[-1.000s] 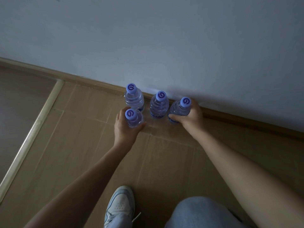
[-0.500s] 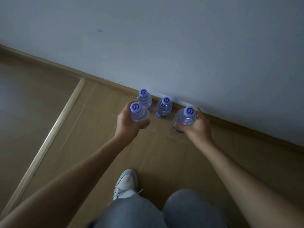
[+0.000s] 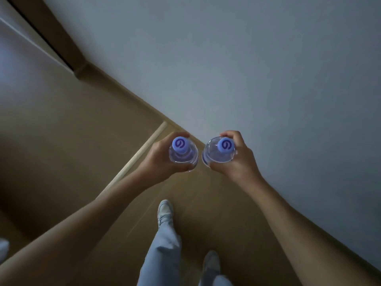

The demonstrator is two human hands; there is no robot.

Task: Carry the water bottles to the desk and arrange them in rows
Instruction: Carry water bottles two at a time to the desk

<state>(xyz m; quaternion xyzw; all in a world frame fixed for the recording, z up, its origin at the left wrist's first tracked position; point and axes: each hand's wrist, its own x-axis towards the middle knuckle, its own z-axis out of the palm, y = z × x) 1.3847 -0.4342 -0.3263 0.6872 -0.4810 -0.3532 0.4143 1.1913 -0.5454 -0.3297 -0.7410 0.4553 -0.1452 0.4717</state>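
Surroundings first: plain grey-white wall [image 3: 257, 69] fills the upper right, with a brown skirting board [image 3: 132, 96] running diagonally along its base from upper left to lower right. Wood-tone floor [image 3: 61, 141] covers the left and centre; a pale raised strip [image 3: 132, 162] crosses it diagonally, passing behind the left wrist. Upper left corner has a dark brown door frame or post [image 3: 51, 27] with a lighter panel beside it, can't tell what exactly. Below the hands: two legs in light blue jeans [image 3: 162, 250], one pale sneaker [image 3: 165, 209] forward on the floor, the other sneaker [image 3: 211, 261] further back and closer to the wall. A blurred pale object [image 3: 3, 249] clips the left edge, unidentifiable. Nothing sits between the two hands or between them and the camera. Pose: both bare forearms reach forward from the lower corners and converge mid-frame, hands at roughly equal height, well above the floor. Left hand [image 3: 158, 159] grips the left bottle [image 3: 182, 151], fingers curled round the far side and thumb round the near side of its body, below the cap. Right hand [image 3: 237, 159] grips the right bottle [image 3: 219, 150] the same way, fingers wrapped over the top edge, thumb underneath. Both bottles are clear, upright, blue caps facing the camera, each cap with a white swirl mark. Bottles are just beside each other, narrow gap, not touching as far as I can see. Desk not in view.
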